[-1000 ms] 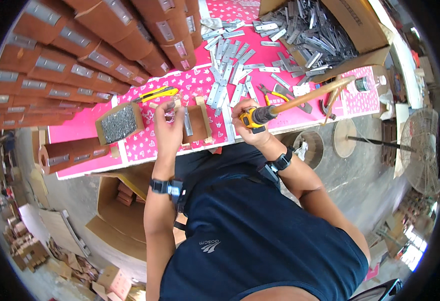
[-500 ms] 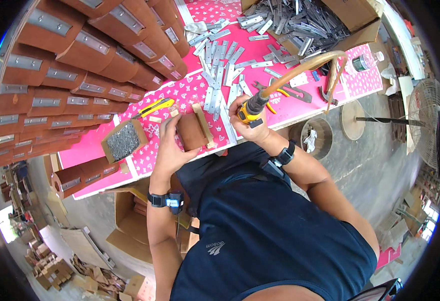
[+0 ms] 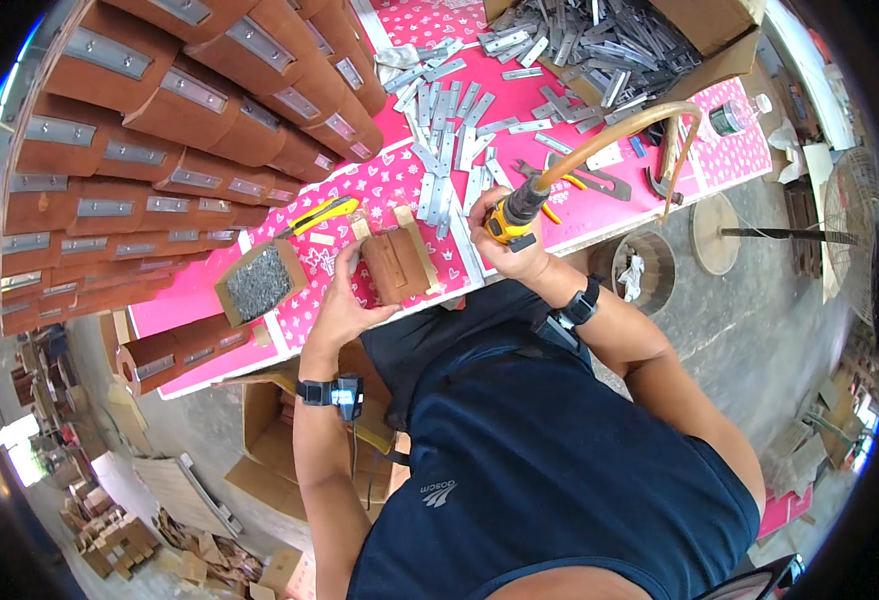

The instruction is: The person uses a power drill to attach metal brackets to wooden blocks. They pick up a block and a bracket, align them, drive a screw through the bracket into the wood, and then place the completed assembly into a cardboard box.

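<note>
My left hand (image 3: pixel 341 308) grips a reddish-brown wooden block (image 3: pixel 395 266) on the pink table, fingers at its left side and thumb along its near edge. A groove shows along the block's upper face. A light wooden strip (image 3: pixel 419 250) stands against the block's right side. In my right hand (image 3: pixel 515 255) is a yellow and black power driver (image 3: pixel 511 218), held up to the right of the block; a tan hose (image 3: pixel 609 135) arches away from it. Its tip is hidden. Beyond the hands, several flat metal plates (image 3: pixel 446 140) lie scattered.
Brown wooden pieces with metal plates (image 3: pixel 194 88) are stacked high at left. A box of small screws (image 3: pixel 259 283) and a yellow utility knife (image 3: pixel 324 215) lie left of my hand. Pliers (image 3: pixel 559 185), a hammer (image 3: pixel 667 190) and a carton of plates (image 3: pixel 719 30) are at right.
The wooden block has been turned in my left hand: its smooth face showed before, and now a grooved face is up. My right hand still holds the driver in much the same place.
</note>
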The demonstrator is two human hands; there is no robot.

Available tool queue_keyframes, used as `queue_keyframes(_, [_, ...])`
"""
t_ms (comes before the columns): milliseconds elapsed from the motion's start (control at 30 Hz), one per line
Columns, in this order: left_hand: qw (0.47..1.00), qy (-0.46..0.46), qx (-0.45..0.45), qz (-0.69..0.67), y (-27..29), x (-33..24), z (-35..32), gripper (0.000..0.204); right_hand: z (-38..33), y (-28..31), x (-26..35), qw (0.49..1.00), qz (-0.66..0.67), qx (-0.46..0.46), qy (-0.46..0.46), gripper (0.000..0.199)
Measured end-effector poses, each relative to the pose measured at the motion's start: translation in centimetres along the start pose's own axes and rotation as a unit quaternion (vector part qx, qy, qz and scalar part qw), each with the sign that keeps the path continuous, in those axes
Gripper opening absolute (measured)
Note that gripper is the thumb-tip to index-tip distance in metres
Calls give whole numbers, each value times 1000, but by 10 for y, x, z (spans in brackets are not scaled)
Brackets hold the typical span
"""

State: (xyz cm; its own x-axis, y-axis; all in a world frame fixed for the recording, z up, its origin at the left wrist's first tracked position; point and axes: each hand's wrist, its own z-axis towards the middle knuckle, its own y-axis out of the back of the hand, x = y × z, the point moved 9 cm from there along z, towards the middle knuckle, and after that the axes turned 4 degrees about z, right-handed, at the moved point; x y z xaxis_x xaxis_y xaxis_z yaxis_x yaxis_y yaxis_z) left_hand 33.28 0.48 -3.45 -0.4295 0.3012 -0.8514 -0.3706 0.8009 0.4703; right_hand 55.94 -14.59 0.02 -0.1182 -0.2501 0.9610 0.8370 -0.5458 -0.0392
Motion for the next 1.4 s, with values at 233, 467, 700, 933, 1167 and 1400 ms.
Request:
queue_keyframes(233, [978,-83,-107,158,16,-96,36,63,-2,5,5,999,-28,-21,19,26])
queue_keyframes(467, [940,-75,-74,325,-47,-77,143,32,-5,6,7,999,-20,-36,30,26])
queue_keyframes(700, [964,31,21,262,-56,-43,166,41,-10,4,15,998,-31,-45,42,24])
queue_keyframes(933, [993,54,-71,78,-33,-44,153,27,-7,2,26,994,-78,-35,61,26])
queue_keyframes(1167, [948,59,-47,-309,13,-52,87,30,-8,6,12,999,15,-47,21,26])
queue_keyframes(1400, [967,9,-131,-218,28,-12,62,42,-4,1,8,999,10,-33,13,26])
